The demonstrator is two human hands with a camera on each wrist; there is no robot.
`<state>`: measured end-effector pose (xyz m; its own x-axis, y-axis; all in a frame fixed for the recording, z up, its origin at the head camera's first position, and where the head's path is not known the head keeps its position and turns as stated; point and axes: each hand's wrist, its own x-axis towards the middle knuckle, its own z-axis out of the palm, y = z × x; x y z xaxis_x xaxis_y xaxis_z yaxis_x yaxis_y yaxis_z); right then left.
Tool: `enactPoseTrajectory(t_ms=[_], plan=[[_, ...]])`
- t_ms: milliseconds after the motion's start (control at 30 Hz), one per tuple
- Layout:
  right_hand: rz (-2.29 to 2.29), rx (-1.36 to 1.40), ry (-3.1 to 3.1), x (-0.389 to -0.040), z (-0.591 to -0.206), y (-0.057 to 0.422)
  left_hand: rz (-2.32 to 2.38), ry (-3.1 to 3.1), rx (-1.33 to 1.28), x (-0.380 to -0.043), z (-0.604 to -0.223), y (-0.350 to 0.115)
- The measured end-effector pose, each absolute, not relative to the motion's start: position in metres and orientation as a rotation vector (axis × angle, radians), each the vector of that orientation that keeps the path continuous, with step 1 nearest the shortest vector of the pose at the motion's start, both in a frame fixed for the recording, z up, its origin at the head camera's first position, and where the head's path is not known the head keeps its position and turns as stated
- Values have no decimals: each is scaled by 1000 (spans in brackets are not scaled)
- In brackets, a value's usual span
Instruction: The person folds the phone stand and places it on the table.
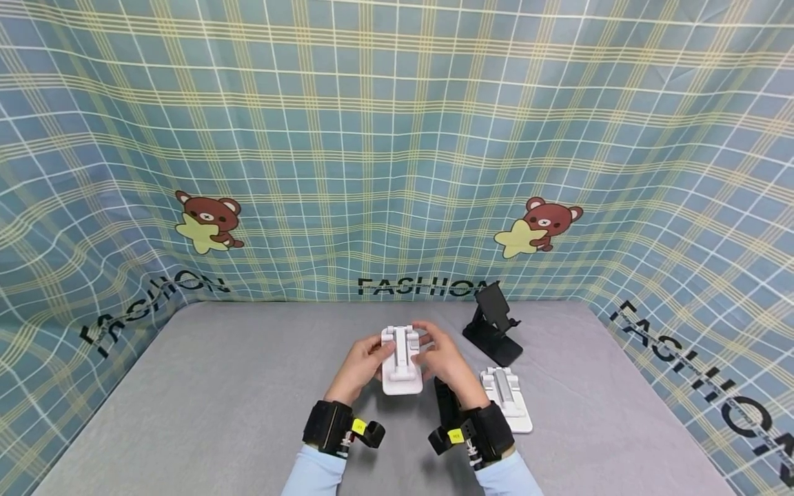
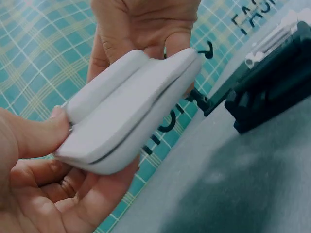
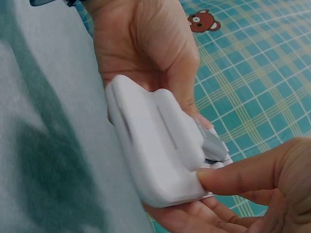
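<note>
A white folding phone stand [image 1: 402, 380], folded flat, is held up above the grey table between both hands. My left hand [image 1: 358, 366] grips its left side, thumb on the upper face and fingers underneath, as the left wrist view shows. On the opposite side my right hand [image 1: 451, 362] pinches the stand; in the right wrist view its thumb [image 3: 238, 177] presses the white face while the other fingers lie below. The stand's edge [image 2: 131, 138] shows a thin dark seam between two layers.
To the right, a black phone stand [image 1: 494, 310] stands unfolded. Nearer lies another white folded stand [image 1: 515, 406]. A black folded stand [image 1: 444, 399] lies partly hidden under my right forearm. A checked cloth [image 1: 397, 172] with bear prints hangs behind and beside the grey table [image 1: 217, 399].
</note>
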<state>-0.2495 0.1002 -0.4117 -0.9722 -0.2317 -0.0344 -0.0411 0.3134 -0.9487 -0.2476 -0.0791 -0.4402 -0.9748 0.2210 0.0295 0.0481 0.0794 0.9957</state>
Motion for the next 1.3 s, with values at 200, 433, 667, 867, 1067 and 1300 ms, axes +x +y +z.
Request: enactPoseTrajectory(t_ms=[200,433,667,867,1067,1300], plan=[[-1585,-284,2399,-253,-422,105,1894,2173,318,-247,-445,-84],[-1404,-283,2404,-253,-427,107,1746,2159,399,-243,-448,-85],[-1269,-230,2424,-253,-431,107,1635,2180,398,-241,-450,-82],[-1180,-235,2446,-252,-433,108,1557,2203,399,-240,-453,-77],[-1148,-243,2474,-250,-434,107,1519,2275,380,-240,-454,-75],[-1066,-242,2516,-247,-430,105,1453,2372,359,-239,-454,-74]])
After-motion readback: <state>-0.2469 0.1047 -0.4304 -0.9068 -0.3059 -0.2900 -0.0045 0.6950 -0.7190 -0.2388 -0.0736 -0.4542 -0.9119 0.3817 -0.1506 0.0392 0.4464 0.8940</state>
